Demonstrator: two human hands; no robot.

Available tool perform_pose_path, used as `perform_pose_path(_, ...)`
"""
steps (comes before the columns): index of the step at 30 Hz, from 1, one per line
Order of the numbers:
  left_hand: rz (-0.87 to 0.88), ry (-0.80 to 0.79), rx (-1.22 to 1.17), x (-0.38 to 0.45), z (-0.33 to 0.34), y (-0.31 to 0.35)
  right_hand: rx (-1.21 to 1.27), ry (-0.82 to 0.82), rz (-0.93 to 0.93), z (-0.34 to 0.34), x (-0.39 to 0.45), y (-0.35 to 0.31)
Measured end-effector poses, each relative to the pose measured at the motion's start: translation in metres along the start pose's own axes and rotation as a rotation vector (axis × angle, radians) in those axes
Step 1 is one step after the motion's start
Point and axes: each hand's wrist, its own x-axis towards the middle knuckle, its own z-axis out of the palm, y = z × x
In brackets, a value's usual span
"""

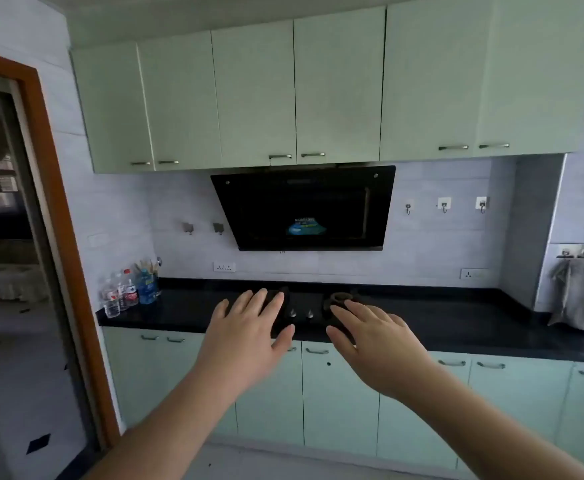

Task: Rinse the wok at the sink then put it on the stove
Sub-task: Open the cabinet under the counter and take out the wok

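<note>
At far left, a doorway [10,209] with an orange-brown frame, dim room behind. Next, bottles [124,292] clustered on the left end of the black counter [457,323], a cup of utensils just behind them. Pale green upper cabinets [256,95] run across the top, a black hood [304,209] under them with a blue sticker. Directly below the hood, the stove [301,311] sits set into the counter, two knobs at its front, right burner ring showing. Left hand [249,330] held out flat in front of the stove's left side, fingers spread, palm down, gripping nothing. Right hand [373,337] just beside it on the right, also spread wide and empty (both hands in the air, not touching the counter as far as I can tell). Hooks [444,205] on the wall tiles right of the hood. Grey towel [574,292] hanging at far right. Lower cabinets [339,403] below the counter. Wok and sink not in frame, stove bare of pans
</note>
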Motion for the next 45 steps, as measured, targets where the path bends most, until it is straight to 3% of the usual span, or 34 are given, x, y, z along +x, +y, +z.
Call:
perform_pose_path(4,0.059,0.026,0.019,0.011,0.020,0.015,-0.038,-0.009,0.000,0.008,-0.001,0.025)
perform_pose_path(10,0.095,-0.073,0.064,0.033,0.046,0.052,-0.103,0.030,0.000,0.030,0.000,0.083)
perform_pose_path(16,0.080,-0.122,0.189,0.065,0.077,0.085,-0.132,0.050,0.037,0.057,0.013,0.143)
perform_pose_path(22,0.050,-0.138,0.165,0.078,0.103,0.100,-0.081,0.001,-0.028,0.077,0.035,0.168)
perform_pose_path(35,-0.164,-0.206,0.100,0.088,0.142,0.042,0.092,-0.069,-0.133,0.126,0.111,0.115)
perform_pose_path(45,-0.309,-0.212,0.091,0.100,0.178,-0.103,0.065,-0.120,-0.246,0.181,0.209,-0.005)
